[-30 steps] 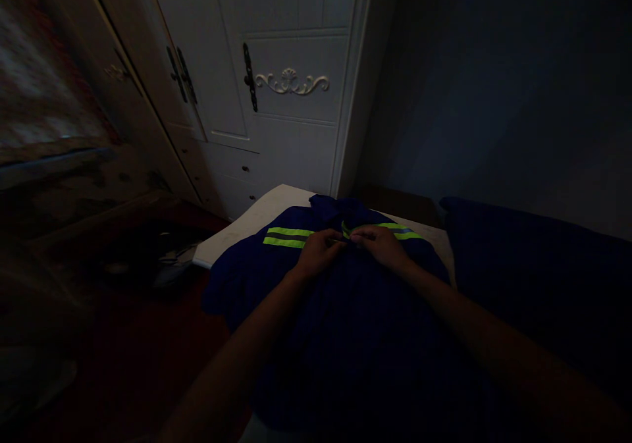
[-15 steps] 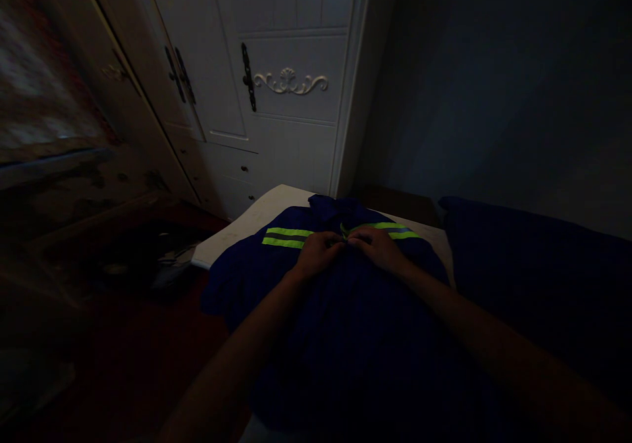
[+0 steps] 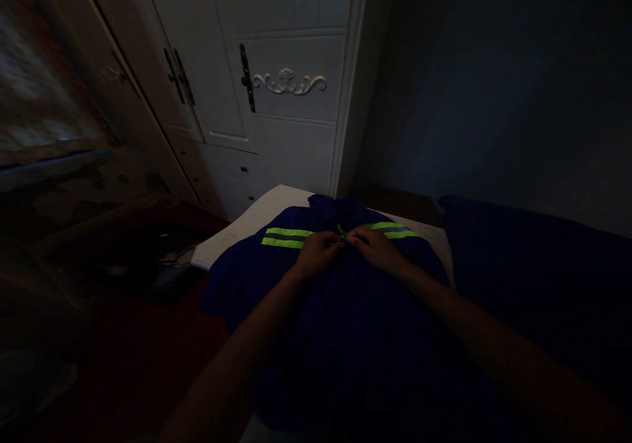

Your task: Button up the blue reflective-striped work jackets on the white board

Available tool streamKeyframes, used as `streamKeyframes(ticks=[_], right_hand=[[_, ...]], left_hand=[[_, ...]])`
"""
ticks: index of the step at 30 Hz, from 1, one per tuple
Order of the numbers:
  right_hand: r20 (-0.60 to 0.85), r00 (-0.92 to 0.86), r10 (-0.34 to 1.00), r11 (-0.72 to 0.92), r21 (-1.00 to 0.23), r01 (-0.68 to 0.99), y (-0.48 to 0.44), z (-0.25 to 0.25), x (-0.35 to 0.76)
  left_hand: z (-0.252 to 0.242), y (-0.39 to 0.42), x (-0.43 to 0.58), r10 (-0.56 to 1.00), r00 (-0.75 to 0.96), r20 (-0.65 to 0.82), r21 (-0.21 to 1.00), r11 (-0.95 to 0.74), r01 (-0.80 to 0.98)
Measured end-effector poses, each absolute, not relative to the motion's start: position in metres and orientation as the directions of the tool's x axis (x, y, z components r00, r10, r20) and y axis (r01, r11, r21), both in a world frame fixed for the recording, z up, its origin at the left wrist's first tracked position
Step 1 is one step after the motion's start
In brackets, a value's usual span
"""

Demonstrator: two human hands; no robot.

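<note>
A dark blue work jacket with yellow-green and grey reflective stripes lies spread over a pale board-like surface, its collar at the far end. My left hand is closed in a pinch on the left edge of the jacket's front, beside the stripe. Close against it, my right hand pinches the front edge from the other side. A bit of the green stripe stands up between the fingertips. Whether a button or other fastener sits between them is hidden by the fingers and the dim light.
Behind the surface stands a white wardrobe with dark handles and a carved ornament. A dark blue padded piece is at the right. Dark items lie on the red floor at the left.
Both hands stay at the same place on the jacket's front. The right fingers have shifted slightly at the stripe; the jacket lies as before.
</note>
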State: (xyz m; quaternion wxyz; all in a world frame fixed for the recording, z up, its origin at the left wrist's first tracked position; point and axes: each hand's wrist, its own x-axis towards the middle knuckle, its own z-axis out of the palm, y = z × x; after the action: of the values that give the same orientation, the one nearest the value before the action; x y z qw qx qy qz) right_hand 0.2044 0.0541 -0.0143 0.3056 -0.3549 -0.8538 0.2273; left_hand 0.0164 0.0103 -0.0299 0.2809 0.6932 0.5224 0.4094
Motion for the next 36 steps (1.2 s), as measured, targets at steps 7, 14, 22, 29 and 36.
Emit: streamKeyframes(ticks=[7,14,22,29,36], right_hand=[[0.339,-0.621,0.707,0.668,-0.608,0.429,0.057,-0.011,0.211],[0.360,-0.641,0.678,0.698,-0.589,0.408,0.058,-0.016,0.212],[0.407,-0.653,0.639,0.735,-0.574,0.361,0.060,-0.021,0.212],[0.456,-0.615,0.643,0.731,-0.604,0.318,0.057,-0.024,0.209],[0.444,-0.601,0.664,0.689,-0.676,0.262,0.061,-0.027,0.211]], left_hand=[[-0.028,0.008,0.017,0.956,0.116,0.269,0.828,-0.291,0.479],[-0.026,0.007,0.017,0.954,0.164,0.250,0.824,-0.298,0.482],[-0.027,0.008,0.015,0.951,0.181,0.249,0.801,-0.307,0.514],[-0.026,0.008,0.014,0.961,0.148,0.233,0.838,-0.276,0.471],[-0.025,0.009,0.014,0.964,0.104,0.243,0.883,-0.264,0.389]])
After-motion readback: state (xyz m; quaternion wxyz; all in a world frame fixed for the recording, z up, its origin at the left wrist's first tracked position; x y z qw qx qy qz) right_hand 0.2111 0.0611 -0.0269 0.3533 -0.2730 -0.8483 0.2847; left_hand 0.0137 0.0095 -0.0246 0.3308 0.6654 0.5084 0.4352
